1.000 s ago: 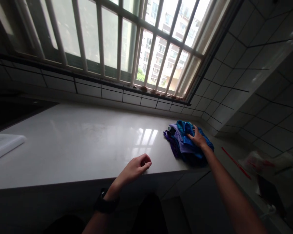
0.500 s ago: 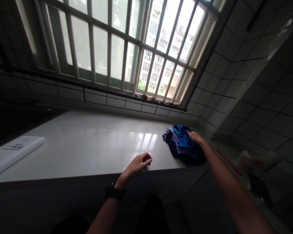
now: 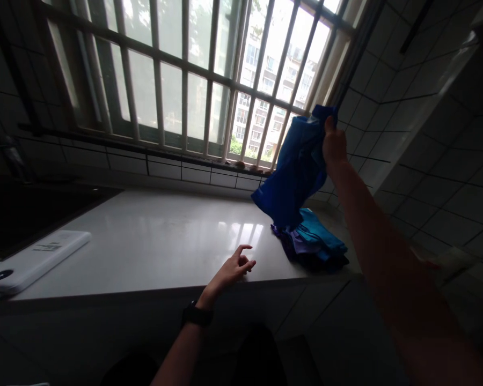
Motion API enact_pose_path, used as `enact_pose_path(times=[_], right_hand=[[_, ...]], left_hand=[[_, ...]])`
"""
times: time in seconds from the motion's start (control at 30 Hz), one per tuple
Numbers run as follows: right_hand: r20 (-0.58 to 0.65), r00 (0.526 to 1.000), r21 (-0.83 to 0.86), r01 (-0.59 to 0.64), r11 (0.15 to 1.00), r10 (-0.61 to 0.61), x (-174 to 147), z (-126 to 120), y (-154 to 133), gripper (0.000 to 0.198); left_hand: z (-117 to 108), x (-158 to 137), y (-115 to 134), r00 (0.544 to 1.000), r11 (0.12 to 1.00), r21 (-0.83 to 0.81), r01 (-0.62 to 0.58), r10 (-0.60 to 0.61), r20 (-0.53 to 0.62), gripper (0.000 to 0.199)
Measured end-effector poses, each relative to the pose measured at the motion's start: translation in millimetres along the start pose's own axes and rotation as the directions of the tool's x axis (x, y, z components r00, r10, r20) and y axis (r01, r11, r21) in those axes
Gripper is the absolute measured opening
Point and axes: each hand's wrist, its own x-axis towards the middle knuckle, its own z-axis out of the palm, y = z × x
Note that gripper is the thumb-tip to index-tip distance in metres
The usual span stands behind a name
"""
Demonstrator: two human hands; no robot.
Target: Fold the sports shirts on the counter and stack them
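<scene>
My right hand (image 3: 334, 142) grips a blue garment (image 3: 293, 171) by its upper end and holds it up in front of the window. The cloth hangs down, its lower edge just over a pile of folded clothes (image 3: 322, 236) on the counter. Teal, lilac and dark purple layers show in that pile. My left hand (image 3: 235, 268), with a black watch (image 3: 197, 314) at the wrist, hovers near the counter's front edge. Its fingers are apart and bent, with nothing in them. What kind of garment the blue one is I cannot make out.
The pale glossy counter (image 3: 156, 241) runs beneath a barred window (image 3: 209, 80). A white flat box-like device (image 3: 48, 257) lies at the left, beside a dark sink or hob area (image 3: 36, 209). Tiled walls (image 3: 410, 134) close the right side.
My right hand has lifted the blue garment off the pile, up toward the window, uncovering a teal layer. The fingers of my left hand have spread a little.
</scene>
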Motion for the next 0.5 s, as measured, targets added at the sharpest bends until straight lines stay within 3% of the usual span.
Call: enact_pose_path(times=[0.1,0.2,0.3,0.33,0.4,0.43,0.47,0.5], right_hand=[[-0.157,0.987,0.038,-0.039,0.999,0.045,-3.1,18.1,-26.1,0.061],[0.078,0.997,0.016,-0.014,1.0,0.012,-46.5,58.7,-40.2,0.069],[0.349,0.937,-0.048,0.02,0.999,-0.002,-112.9,108.2,-35.0,0.052],[0.453,0.891,-0.06,0.03,0.998,0.001,-134.6,123.1,-29.8,0.05],[0.749,0.657,-0.197,0.1,0.975,0.084,-171.1,147.2,-17.9,0.067],[0.803,0.589,-0.221,0.145,0.965,0.095,-184.8,156.2,-12.4,0.069],[0.835,0.541,-0.231,0.187,0.955,0.096,-195.6,163.4,-7.7,0.068],[0.847,0.525,-0.228,0.212,0.95,0.086,-203.8,169.3,-4.1,0.063]], left_hand=[[-0.8,-3.3,3.2,1.0,0.999,0.031,-0.006,0.006,0.017,0.072],[0.4,-5.1,5.1,0.996,0.993,0.113,-0.029,0.02,0.082,0.059],[2.1,-8.2,7.9,0.996,0.975,0.213,-0.07,0.056,0.073,0.052],[2.4,-9.6,9.0,0.995,0.968,0.237,-0.085,0.072,0.064,0.05],[2.8,-12.6,10.9,0.992,0.961,0.25,-0.119,0.105,0.069,0.048],[3.0,-13.9,11.4,0.99,0.961,0.241,-0.133,0.12,0.072,0.048],[3.3,-15.0,11.5,0.988,0.963,0.226,-0.147,0.135,0.071,0.048],[3.6,-15.8,11.4,0.986,0.964,0.212,-0.161,0.149,0.072,0.047]])
